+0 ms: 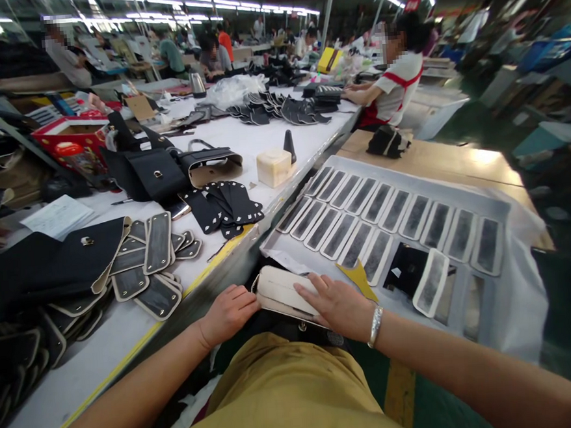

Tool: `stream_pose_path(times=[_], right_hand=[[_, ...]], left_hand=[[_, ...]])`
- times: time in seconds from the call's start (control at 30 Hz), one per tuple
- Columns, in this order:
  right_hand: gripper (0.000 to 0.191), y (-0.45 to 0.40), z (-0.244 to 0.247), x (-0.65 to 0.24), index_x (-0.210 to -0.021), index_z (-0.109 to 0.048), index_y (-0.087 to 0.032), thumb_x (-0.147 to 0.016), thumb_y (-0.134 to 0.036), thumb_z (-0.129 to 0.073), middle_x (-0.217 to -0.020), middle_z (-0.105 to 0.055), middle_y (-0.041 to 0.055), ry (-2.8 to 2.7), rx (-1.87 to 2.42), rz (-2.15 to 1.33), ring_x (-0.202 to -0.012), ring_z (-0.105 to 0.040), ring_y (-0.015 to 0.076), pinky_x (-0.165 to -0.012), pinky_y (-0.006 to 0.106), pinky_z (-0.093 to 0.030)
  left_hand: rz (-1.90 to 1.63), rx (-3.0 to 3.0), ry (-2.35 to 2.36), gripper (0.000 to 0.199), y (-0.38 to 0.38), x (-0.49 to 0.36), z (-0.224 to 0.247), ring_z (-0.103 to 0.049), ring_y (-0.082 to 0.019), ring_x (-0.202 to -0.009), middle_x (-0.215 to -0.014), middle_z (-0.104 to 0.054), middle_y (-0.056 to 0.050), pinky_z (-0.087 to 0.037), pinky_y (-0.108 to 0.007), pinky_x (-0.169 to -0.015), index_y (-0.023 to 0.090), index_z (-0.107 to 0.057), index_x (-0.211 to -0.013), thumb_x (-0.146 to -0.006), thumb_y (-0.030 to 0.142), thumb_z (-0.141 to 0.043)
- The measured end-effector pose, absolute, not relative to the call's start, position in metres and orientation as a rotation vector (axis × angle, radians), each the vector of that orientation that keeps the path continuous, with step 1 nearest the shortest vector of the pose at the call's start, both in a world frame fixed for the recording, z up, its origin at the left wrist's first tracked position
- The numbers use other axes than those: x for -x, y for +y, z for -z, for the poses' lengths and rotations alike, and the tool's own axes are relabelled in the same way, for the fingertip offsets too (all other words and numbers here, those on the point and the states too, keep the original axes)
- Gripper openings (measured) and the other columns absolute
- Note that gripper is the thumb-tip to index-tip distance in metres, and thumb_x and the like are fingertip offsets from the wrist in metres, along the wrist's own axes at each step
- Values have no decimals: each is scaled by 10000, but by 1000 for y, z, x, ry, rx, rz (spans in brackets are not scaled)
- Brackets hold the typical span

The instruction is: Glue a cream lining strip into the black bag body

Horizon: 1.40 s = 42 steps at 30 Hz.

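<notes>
Over my lap lies a cream-coloured leather piece (284, 291) with a dark edge and a small metal fitting below it. My left hand (231, 314) grips its left end with the fingers curled. On its right side rests my right hand (338, 305), fingers spread and pressing flat on the surface; a silver bracelet is on that wrist. Just right of it, a tray (464, 192) holds rows of dark strips with pale borders. One loose strip (431, 282) lies across a black piece (405, 267) in the tray.
Dark leather bag parts (73, 255) and stacked strips (158, 242) cover the left table. Further back stand a pale block (273, 168), a black cone (289, 147) and a red box (72, 134). A person (394, 82) works at the table's far right side.
</notes>
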State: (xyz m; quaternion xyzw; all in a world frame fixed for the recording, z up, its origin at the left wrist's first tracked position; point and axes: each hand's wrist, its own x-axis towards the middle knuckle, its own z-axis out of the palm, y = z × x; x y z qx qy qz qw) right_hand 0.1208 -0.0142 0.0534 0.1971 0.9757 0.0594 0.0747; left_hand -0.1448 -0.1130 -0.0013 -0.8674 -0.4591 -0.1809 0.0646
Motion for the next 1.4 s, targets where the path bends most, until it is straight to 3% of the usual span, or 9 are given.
stream_pose_path(times=[0.2,0.4,0.57,0.77,0.93,1.33,1.4], right_hand=[[715,-12,-47,-134,-1368,-340,-185,-736,-375,-616,-1228,-432,188,2972,-433,-82,-988,-487,298,-751,382,-440],[682,-18,-45,-123,-1351,-360,-160,-748,-379,-593,-1227,-446,202,2922,-413,-137,-946,-508,301,-681,376,-458],[585,-36,-39,-112,-1350,-366,-144,-800,-265,-524,-1271,-433,222,2853,-589,-277,-907,-527,298,-639,380,-458],[740,-26,-47,-122,-1347,-380,-146,-694,-385,-636,-1182,-467,222,2806,-560,-16,-931,-523,325,-702,402,-457],[747,-4,-46,-107,-1337,-386,-173,-670,-404,-631,-1127,-475,189,2778,-511,195,-927,-532,302,-721,388,-452],[746,4,-42,-103,-1336,-380,-182,-660,-382,-626,-1136,-450,182,2786,-493,235,-953,-519,311,-731,398,-459],[745,5,-43,-104,-1342,-370,-191,-668,-386,-619,-1145,-444,179,2796,-506,233,-963,-518,311,-736,399,-461]], left_hand=[[525,2631,-1347,187,-112,145,0,-468,-151,-724,-819,-625,-34,-328,-295,-646,180,-617,-893,-901,161,-431],[553,2648,-1349,171,-112,147,1,-446,-153,-713,-820,-624,-28,-320,-296,-636,171,-613,-900,-898,157,-443],[541,2669,-1338,175,-112,145,1,-449,-153,-718,-825,-624,-35,-324,-298,-645,171,-616,-921,-899,156,-443],[511,2698,-1337,158,-111,145,-1,-458,-150,-727,-814,-621,-29,-333,-295,-654,172,-613,-903,-894,158,-456],[529,2693,-1335,166,-109,148,-1,-462,-150,-732,-828,-624,-37,-344,-295,-665,171,-614,-907,-895,156,-449],[541,2732,-1350,170,-103,148,-10,-517,-159,-839,-807,-611,-31,-410,-323,-804,192,-621,-853,-887,166,-457],[631,2686,-1381,125,-106,145,-9,-533,-173,-882,-870,-608,-46,-434,-337,-831,194,-611,-915,-865,178,-498]])
